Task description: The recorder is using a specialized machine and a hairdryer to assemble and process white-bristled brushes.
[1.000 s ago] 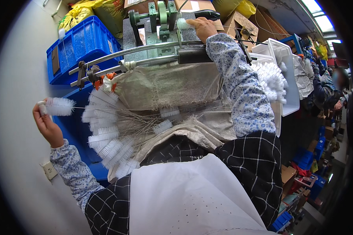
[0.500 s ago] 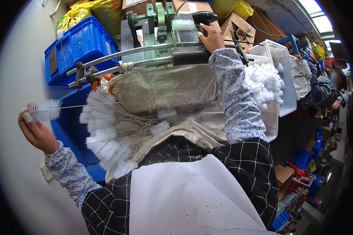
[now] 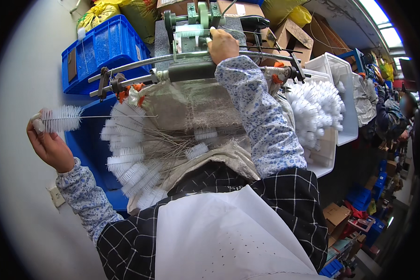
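Note:
At the far left, my left hand point(image 3: 53, 151) is closed round the tip end of a white bristle brush point(image 3: 63, 118), whose thin wire stem points right. My right hand point(image 3: 223, 45) is at the bench machine point(image 3: 210, 18), its fingers pinched by the wire of a second white brush point(image 3: 189, 31). That brush lies crosswise on the machine, just below the green wheel point(image 3: 203, 15). A dark cylindrical sleeve point(image 3: 191, 72) on the metal rails sits below my right hand. Many similar brushes point(image 3: 126, 158) fan out over the sacking on my lap, stems toward the middle.
A white tub point(image 3: 323, 161) at the right holds a heap of white brushes point(image 3: 315, 109). A blue crate point(image 3: 102, 49) stands at the back left, by the wall. Cardboard boxes point(image 3: 289, 42) and yellow bags point(image 3: 98, 17) are behind. Another person point(image 3: 392, 112) is at the far right.
My right hand has moved left along the rails, with the brush and the dark sleeve. My left hand still holds its brush. The whole view has shifted slightly.

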A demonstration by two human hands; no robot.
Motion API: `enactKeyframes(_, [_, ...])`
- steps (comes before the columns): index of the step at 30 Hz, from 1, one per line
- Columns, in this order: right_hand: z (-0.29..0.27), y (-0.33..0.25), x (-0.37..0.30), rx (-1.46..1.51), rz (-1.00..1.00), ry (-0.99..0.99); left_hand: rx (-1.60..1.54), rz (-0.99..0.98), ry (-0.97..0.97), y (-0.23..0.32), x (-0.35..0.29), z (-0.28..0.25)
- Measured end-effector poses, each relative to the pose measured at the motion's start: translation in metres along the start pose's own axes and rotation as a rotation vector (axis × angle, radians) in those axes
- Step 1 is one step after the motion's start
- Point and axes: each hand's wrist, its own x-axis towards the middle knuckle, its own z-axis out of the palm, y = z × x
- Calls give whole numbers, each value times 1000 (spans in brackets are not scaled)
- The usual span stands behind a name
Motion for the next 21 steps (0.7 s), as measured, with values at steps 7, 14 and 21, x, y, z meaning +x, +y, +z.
enactKeyframes(7, [-12,20,1,-15,7,-64,20,-14,-10,-1,-1,1])
enactKeyframes(14, [-34,99,3,-96,70,-43,-93,-161,-84,-13,-5,5])
enactKeyframes(21, [-41,145,30,-309,-13,-49,-263,-275,-316,-10,-18,37])
